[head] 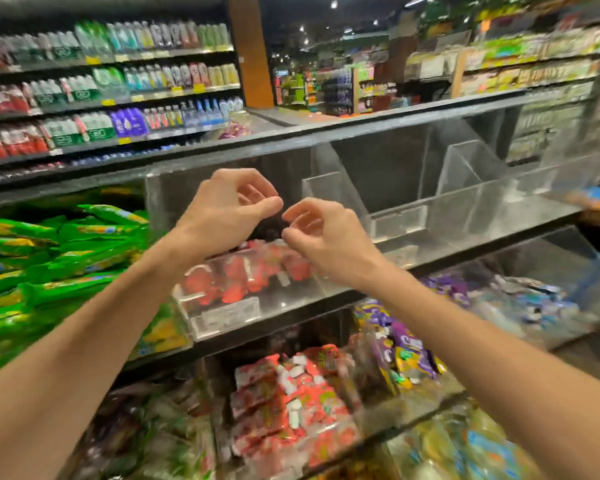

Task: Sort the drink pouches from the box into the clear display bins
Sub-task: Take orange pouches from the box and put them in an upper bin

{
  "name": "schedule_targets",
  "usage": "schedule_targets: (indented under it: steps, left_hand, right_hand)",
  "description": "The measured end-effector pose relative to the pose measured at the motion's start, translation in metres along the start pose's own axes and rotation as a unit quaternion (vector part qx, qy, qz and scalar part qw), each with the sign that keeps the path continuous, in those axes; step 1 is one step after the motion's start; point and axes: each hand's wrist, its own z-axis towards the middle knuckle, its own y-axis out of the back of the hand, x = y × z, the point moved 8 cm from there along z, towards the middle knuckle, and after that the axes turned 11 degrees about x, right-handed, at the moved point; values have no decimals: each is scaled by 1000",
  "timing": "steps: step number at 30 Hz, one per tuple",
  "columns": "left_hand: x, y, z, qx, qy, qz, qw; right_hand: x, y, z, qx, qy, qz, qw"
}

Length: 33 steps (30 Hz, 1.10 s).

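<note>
Red drink pouches [243, 275] lie in a clear display bin [222, 317] on the upper tier of the rack. My left hand [229, 206] and my right hand [323, 233] hover side by side just above that bin. Their fingers are loosely curled, their fingertips nearly meet, and they hold nothing. The box is not in view.
Clear bins [430, 216] with nothing visible inside stand to the right on the same tier. Green pouches [49, 258] fill the bin on the left. Below are more red pouches [291, 400], purple pouches [402, 344] and blue ones [520, 306]. Bottle shelves [118, 91] line the back left.
</note>
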Motion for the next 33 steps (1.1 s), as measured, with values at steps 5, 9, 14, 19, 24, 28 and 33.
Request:
schedule_targets:
  steps: [5, 9, 14, 19, 24, 28, 33]
  left_hand:
    - [-95, -87, -21, -5, -63, -63, 996]
    - [-191, -211, -32, 33, -98, -111, 988]
    - [-305, -407, -35, 159, -127, -189, 961]
    - [-418, -585, -35, 288, -148, -252, 912]
    - [-501, -729, -17, 386, -162, -248, 874]
    - [-545, -844, 15, 455, -124, -257, 844]
    - [-589, -978, 63, 516, -76, -269, 810]
  right_hand:
    - [-44, 79, -108, -69, 2, -6, 998]
    - [-129, 158, -223, -97, -71, -2, 993]
    - [-255, 270, -391, -179, -220, -29, 959]
    - [-342, 371, -531, -269, -354, -63, 894]
    - [-424, 450, -616, -305, -458, -43, 834]
    - [-504, 511, -657, -327, -521, -10, 788]
    - [-614, 576, -682, -318, -597, 22, 736]
